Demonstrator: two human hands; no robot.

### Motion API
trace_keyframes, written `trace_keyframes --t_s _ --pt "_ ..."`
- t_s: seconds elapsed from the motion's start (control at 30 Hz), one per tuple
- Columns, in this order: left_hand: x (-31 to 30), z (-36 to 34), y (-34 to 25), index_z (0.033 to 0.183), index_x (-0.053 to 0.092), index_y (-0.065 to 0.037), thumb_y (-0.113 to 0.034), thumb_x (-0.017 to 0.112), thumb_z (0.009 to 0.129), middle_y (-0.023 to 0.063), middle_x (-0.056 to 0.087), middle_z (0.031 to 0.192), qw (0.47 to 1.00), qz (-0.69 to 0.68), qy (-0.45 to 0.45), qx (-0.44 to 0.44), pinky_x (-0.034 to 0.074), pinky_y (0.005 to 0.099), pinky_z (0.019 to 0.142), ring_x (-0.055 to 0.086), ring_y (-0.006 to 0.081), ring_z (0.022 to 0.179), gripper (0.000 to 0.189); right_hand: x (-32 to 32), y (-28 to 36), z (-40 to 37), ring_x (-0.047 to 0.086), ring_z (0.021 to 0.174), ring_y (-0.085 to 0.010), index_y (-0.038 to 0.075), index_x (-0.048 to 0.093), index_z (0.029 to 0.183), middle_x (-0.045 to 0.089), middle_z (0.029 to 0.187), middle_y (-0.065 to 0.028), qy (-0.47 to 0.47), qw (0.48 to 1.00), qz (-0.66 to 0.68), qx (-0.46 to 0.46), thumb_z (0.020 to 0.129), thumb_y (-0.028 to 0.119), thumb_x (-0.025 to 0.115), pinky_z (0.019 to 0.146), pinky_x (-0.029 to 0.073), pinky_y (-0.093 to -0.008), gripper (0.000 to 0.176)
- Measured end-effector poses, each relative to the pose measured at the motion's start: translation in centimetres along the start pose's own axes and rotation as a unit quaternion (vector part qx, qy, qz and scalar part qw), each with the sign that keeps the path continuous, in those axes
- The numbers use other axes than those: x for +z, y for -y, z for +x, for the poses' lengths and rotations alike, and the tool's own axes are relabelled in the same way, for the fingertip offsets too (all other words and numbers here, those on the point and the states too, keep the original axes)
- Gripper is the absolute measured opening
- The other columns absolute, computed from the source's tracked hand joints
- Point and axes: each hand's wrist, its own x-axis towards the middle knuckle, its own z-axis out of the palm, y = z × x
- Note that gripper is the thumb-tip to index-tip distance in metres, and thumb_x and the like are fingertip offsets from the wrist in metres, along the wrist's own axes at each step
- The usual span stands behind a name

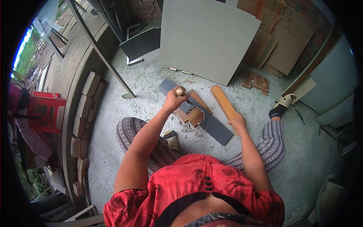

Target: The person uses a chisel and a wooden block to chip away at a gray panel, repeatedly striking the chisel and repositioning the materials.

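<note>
My left hand is closed around the upright handle of a chisel, whose round pale butt faces up at me. Its lower end is mostly hidden by the hand, above a dark grey board lying diagonally on the floor. A jagged-edged cut-out shows in the board's middle, with brown wood pieces at it and pale chips scattered around. My right hand grips the near end of a long squared wooden block, held to the right of the board and apart from the chisel.
A large pale panel stands ahead, with cardboard to its right. A brown cut-out piece lies on the floor. Bricks line the left ledge, where a red plastic chair stands. A thin metal post slants down at left.
</note>
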Motion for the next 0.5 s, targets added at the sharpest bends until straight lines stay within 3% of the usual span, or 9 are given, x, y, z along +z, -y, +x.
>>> trace_keyframes --t_s 0.07,0.13,0.2,0.27,0.3,0.37,0.4,0.47,0.5 --pt "0.2 -0.4 -0.8 0.083 0.055 -0.003 -0.013 0.072 0.071 0.0014 0.058 0.068 1.000 0.014 -0.015 0.016 0.047 0.0256 0.060 0.055 0.0098 0.064 0.023 -1.1 1.2 0.1 0.061 0.080 -0.0263 0.001 0.054 0.100 0.060 0.085 -0.0128 0.082 0.987 0.134 -0.020 0.054 0.016 0.075 0.072 0.048 -0.0344 0.052" --pt "0.4 -0.9 -1.9 0.083 0.055 -0.003 -0.017 0.072 0.070 0.0036 0.060 0.069 1.000 -0.022 0.008 -0.018 0.047 0.0285 0.062 0.057 0.0128 0.064 0.025 -2.4 3.1 -0.8 0.060 0.075 -0.0233 0.000 0.053 0.098 0.060 0.081 -0.0107 0.078 0.974 0.205 -0.059 0.056 0.014 0.074 0.069 0.048 -0.0334 0.049" --pt "1.2 0.1 1.0 0.083 0.055 -0.004 -0.019 0.072 0.069 0.0053 0.060 0.071 1.000 0.013 0.001 -0.011 0.047 0.0303 0.064 0.058 0.0159 0.066 0.026 -5.1 6.0 -3.3 0.059 0.069 -0.0204 0.000 0.053 0.097 0.060 0.077 -0.0085 0.077 0.954 0.274 -0.095 0.058 0.013 0.073 0.066 0.047 -0.0323 0.046" --pt "1.9 0.6 2.0 0.083 0.056 -0.004 -0.021 0.072 0.068 0.0071 0.061 0.072 0.999 0.052 -0.008 0.003 0.047 0.0321 0.066 0.059 0.0190 0.067 0.027 -9.6 10.0 -6.6 0.060 0.077 -0.0231 0.000 0.053 0.099 0.062 0.082 -0.0122 0.108 0.860 0.464 -0.182 0.059 0.019 0.074 0.070 0.047 -0.0324 0.049" --pt "2.2 0.4 1.7 0.083 0.056 -0.004 -0.021 0.072 0.067 0.0089 0.062 0.074 0.998 0.063 -0.015 0.003 0.047 0.0333 0.067 0.059 0.0221 0.069 0.028 -11.2 11.2 -7.7 0.060 0.077 -0.0231 0.000 0.053 0.099 0.062 0.082 -0.0122 0.107 0.859 0.463 -0.190 0.059 0.019 0.074 0.070 0.047 -0.0324 0.049" --pt "2.0 -0.1 -0.5 0.084 0.057 -0.005 -0.022 0.072 0.066 0.0119 0.063 0.079 0.996 0.085 -0.018 -0.012 0.047 0.0355 0.071 0.060 0.0284 0.075 0.029 -14.0 13.5 -9.9 0.060 0.079 -0.0228 0.001 0.050 0.108 0.062 0.089 -0.0102 -0.093 0.829 0.403 -0.377 0.062 0.022 0.075 0.072 0.048 -0.0332 0.057" --pt "2.2 0.4 0.7 0.085 0.058 -0.005 -0.024 0.072 0.066 0.0127 0.063 0.081 0.998 0.066 -0.023 -0.004 0.047 0.0361 0.071 0.060 0.0291 0.076 0.030 -15.4 14.1 -11.3 0.058 0.089 -0.0200 0.001 0.044 0.118 0.059 0.101 -0.0110 -0.093 0.842 0.357 -0.393 0.064 0.021 0.073 0.078 0.046 -0.0329 0.065" --pt "2.2 0.1 -0.1 0.089 0.058 -0.006 -0.026 0.073 0.066 0.0150 0.063 0.083 0.995 0.088 -0.044 -0.001 0.047 0.0383 0.073 0.061 0.0330 0.082 0.034 -15.5 14.1 -12.0 0.062 0.084 -0.0289 0.002 0.045 0.115 0.060 0.097 -0.0155 -0.110 0.851 0.295 -0.420 0.062 0.024 0.076 0.075 0.048 -0.0360 0.065" --pt "2.3 0.1 0.1 0.092 0.058 -0.006 -0.026 0.073 0.065 0.0160 0.064 0.085 0.995 0.083 -0.051 0.002 0.047 0.0394 0.074 0.061 0.0344 0.086 0.036 -14.6 13.5 -11.9 0.062 0.083 -0.0299 0.002 0.045 0.114 0.061 0.095 -0.0163 -0.111 0.879 0.226 -0.404 0.061 0.023 0.076 0.074 0.049 -0.0366 0.065"
